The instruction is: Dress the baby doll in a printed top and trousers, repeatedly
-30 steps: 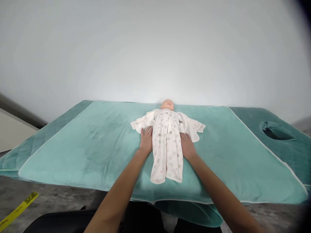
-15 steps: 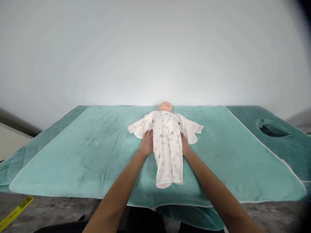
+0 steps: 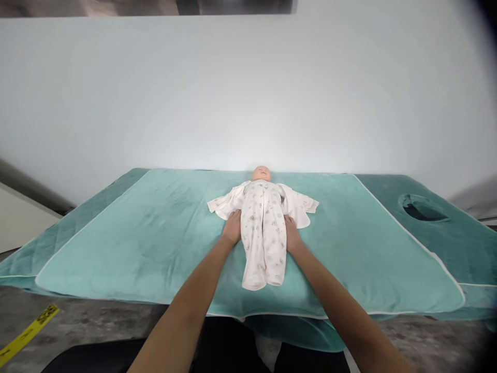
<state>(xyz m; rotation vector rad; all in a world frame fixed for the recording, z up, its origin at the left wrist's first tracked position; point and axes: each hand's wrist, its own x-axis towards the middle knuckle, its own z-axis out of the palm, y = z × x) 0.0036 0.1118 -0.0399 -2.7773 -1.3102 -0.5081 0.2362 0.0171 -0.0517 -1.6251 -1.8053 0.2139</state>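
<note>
A baby doll (image 3: pixel 261 173) lies on its back with its head toward the wall. White printed baby pants (image 3: pixel 265 233) are spread over its front, from below the chin downward, legs toward me. Under them an open white baby shirt (image 3: pixel 298 204) shows on both sides, sleeves spread outward. My left hand (image 3: pixel 232 228) rests against the left edge of the pants, fingers stretched forward, near the shirt's hem. Along the right edge lies my right hand (image 3: pixel 292 234), likewise stretched out. The inner parts of both hands are partly hidden by the pants.
A light green sheet (image 3: pixel 128 233) covers a darker green padded bed (image 3: pixel 466 243) set against a pale wall (image 3: pixel 248 93). At the right the bed has an oval hole (image 3: pixel 423 210). A yellow tape strip (image 3: pixel 29 334) marks the floor at lower left.
The view has tilted up slightly, showing more wall. The pants' leg ends have shifted a little left, and the left leg bends more. Both hands stay beside the pants.
</note>
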